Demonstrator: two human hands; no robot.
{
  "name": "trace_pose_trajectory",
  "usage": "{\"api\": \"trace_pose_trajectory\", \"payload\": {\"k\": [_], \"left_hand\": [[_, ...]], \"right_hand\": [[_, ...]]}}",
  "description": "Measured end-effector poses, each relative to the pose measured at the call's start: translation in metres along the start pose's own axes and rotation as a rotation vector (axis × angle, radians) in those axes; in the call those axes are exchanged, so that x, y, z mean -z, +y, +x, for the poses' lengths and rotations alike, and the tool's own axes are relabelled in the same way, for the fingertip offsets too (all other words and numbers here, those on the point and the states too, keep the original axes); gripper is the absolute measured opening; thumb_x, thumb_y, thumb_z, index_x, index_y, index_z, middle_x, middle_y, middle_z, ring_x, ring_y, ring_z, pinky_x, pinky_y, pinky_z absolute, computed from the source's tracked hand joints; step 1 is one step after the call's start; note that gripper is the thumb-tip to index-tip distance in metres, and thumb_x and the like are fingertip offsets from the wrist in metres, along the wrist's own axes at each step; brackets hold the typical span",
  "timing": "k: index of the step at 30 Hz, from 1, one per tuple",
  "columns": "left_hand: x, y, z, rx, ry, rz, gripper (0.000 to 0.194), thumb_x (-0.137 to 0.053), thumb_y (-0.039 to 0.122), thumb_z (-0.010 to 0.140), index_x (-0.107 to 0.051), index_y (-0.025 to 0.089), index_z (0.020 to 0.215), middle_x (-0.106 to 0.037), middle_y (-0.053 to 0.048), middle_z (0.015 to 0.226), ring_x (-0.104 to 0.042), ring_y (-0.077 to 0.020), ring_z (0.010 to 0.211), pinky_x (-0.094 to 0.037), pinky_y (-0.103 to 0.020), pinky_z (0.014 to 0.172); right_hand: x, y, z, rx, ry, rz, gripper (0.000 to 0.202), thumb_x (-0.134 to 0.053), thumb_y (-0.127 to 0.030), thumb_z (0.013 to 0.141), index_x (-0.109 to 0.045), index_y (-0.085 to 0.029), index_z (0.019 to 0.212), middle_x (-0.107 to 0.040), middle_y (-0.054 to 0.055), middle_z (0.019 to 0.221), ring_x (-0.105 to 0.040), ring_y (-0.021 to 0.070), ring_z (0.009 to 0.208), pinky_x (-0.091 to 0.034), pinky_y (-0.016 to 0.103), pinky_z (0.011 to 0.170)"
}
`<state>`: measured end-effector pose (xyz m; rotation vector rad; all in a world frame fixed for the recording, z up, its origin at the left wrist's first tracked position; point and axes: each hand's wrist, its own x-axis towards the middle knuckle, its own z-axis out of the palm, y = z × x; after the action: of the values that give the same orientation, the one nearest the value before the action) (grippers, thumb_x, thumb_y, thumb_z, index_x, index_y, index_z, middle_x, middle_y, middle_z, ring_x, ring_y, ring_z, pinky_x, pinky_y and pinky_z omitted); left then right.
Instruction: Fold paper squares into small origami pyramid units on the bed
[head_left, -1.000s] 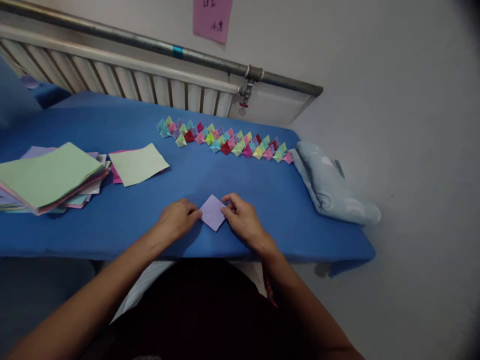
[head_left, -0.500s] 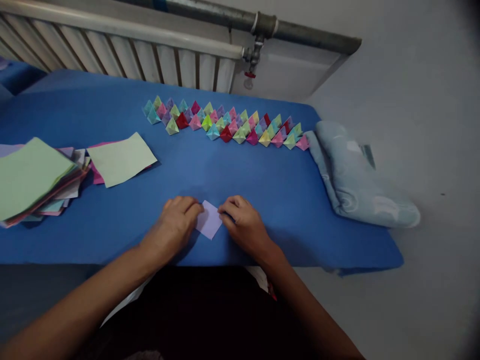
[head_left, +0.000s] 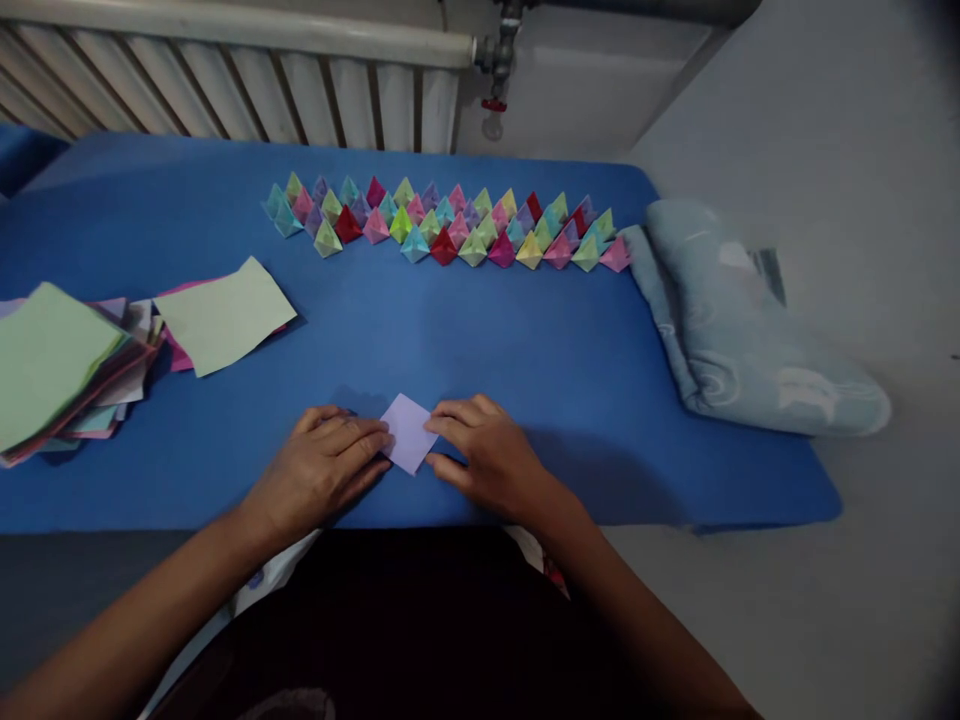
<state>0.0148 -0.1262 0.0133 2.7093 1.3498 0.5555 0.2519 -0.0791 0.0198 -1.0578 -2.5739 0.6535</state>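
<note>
A small lilac square of folded paper [head_left: 409, 432] lies flat on the blue table in front of me, one corner pointing away. The fingers of my left hand [head_left: 322, 465] are stretched out low over the table, with the fingertips on the paper's left corner. From the other side my right hand [head_left: 487, 450] reaches in. Its fingers touch the right corner, and the thumb is spread apart near the lower right edge. Neither hand is closed around the paper.
Several colourful folded paper pieces [head_left: 472, 245] stand in rows across the back of the table [head_left: 480, 340]. Left are a thick stack of coloured paper [head_left: 52, 370] and a few pale green and pink sheets [head_left: 229, 315]. A folded grey-blue blanket [head_left: 750, 330] lies right. Behind is a radiator [head_left: 300, 95].
My fingers have gone from pinching at the paper's sides to stretched out beside it. The paper now lies flat and shows more of its square. The camera view has tilted down slightly.
</note>
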Motion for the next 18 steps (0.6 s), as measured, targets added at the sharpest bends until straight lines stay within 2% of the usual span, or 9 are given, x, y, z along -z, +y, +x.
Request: {"api": "trace_pose_trajectory", "payload": {"k": [4,9,18], "left_hand": [[-0.0035,-0.0031,0.0002,0.014,0.043,-0.033,0.019,-0.054,0.025,0.094,-0.068,0.022,0.106,-0.073,-0.004,0.107,-0.068,-0.0192,0.092,-0.041,-0.038,0.090],[-0.0038,-0.0041,-0.0010,0.030,0.027,-0.037,0.021,-0.052,0.028,0.095,-0.069,0.023,0.107,-0.073,-0.005,0.108,-0.067,-0.0186,0.094,-0.041,-0.038,0.093],[-0.0042,0.0017,-0.0012,0.017,0.059,-0.005,0.019,-0.052,0.021,0.094,-0.065,0.019,0.108,-0.073,-0.007,0.108,-0.066,-0.0199,0.092,-0.042,-0.039,0.089]], "right_hand": [[-0.0010,0.0020,0.0000,0.008,0.009,0.005,0.027,-0.064,-0.031,0.086,-0.068,-0.019,0.110,-0.065,0.010,0.118,-0.055,0.0227,0.095,-0.043,0.040,0.088],[-0.0007,0.0018,0.0004,-0.001,0.013,0.015,0.025,-0.065,-0.030,0.086,-0.069,-0.019,0.109,-0.066,0.009,0.116,-0.055,0.0222,0.095,-0.043,0.039,0.087],[-0.0032,0.0015,0.0035,-0.018,0.012,-0.022,0.021,-0.058,-0.027,0.090,-0.069,-0.018,0.106,-0.067,0.009,0.114,-0.055,0.0216,0.091,-0.042,0.037,0.085]]}}
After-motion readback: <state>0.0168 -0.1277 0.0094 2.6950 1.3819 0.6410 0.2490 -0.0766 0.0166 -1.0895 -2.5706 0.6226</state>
